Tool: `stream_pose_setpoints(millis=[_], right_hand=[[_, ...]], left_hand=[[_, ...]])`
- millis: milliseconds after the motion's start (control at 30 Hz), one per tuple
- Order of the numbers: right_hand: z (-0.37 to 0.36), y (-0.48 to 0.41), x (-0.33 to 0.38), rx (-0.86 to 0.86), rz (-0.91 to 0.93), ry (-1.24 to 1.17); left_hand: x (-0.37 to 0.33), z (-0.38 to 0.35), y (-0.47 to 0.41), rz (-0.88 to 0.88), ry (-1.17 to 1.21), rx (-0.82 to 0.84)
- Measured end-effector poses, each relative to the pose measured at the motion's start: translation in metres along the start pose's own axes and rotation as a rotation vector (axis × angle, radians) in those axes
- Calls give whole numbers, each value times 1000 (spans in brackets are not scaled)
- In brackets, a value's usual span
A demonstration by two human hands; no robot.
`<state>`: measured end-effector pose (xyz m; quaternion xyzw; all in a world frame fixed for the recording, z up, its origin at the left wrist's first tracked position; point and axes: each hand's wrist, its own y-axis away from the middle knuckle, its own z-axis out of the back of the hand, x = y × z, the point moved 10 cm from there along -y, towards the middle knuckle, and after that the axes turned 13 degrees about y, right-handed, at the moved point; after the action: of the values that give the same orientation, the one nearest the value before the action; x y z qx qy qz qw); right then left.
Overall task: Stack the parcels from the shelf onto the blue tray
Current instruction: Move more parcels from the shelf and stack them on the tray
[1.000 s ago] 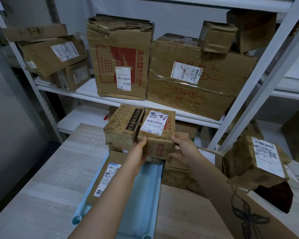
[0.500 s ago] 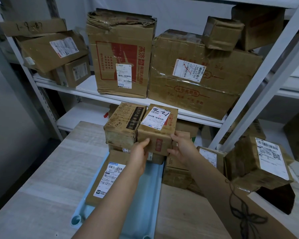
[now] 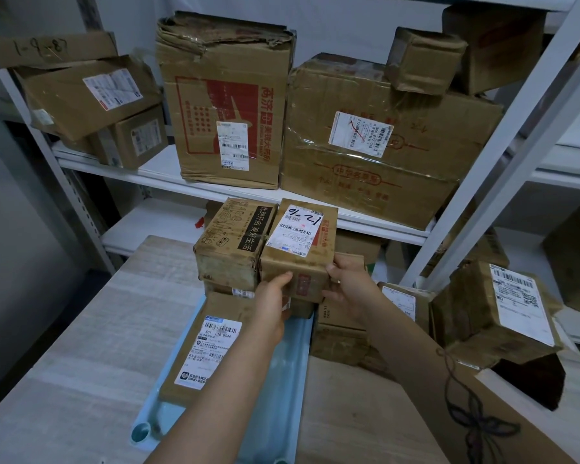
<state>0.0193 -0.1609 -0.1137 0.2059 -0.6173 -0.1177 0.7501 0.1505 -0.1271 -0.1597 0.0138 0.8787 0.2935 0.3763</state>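
A small brown parcel (image 3: 298, 242) with a white label marked in black pen sits high on the stack over the far end of the blue tray (image 3: 282, 390). My left hand (image 3: 272, 303) holds its near left corner and my right hand (image 3: 349, 283) grips its right side. Beside it on the left stands another parcel (image 3: 231, 242) with a black printed band. A flat parcel (image 3: 205, 349) with a white label lies along the tray's left side. Lower parcels in the stack are mostly hidden.
White metal shelving behind holds large worn cartons (image 3: 225, 108) (image 3: 375, 145) and smaller boxes (image 3: 91, 95). More parcels (image 3: 496, 309) (image 3: 349, 329) crowd the table to the tray's right. A slanted shelf post (image 3: 503, 155) crosses on the right. The pale wooden table (image 3: 81, 346) spreads left.
The parcel in both hands has shifted slightly up and back against the neighbouring parcel. Both hands stay on its sides.
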Motion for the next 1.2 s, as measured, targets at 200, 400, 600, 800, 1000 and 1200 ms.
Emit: stream_pose_setpoints(millis=[200,400,600,800,1000,1200], right_hand=[[6,8,2,44,8,22],[3,7,0,24,-10,9],[9,4,-3,-9,-14,20],[9,5,1,-5,37,140],[11,4,-2,14,33,207],[15,6,-1,1,34,189]], left_hand=[[0,2,6,-6,-9,-9],[1,6,5,8,-20,-35],[1,8,7,3,-35,-29],[6,11,8,12,-50,-22],[12,11,11,36,-77,-50],[20,7,17,81,-107,-52]])
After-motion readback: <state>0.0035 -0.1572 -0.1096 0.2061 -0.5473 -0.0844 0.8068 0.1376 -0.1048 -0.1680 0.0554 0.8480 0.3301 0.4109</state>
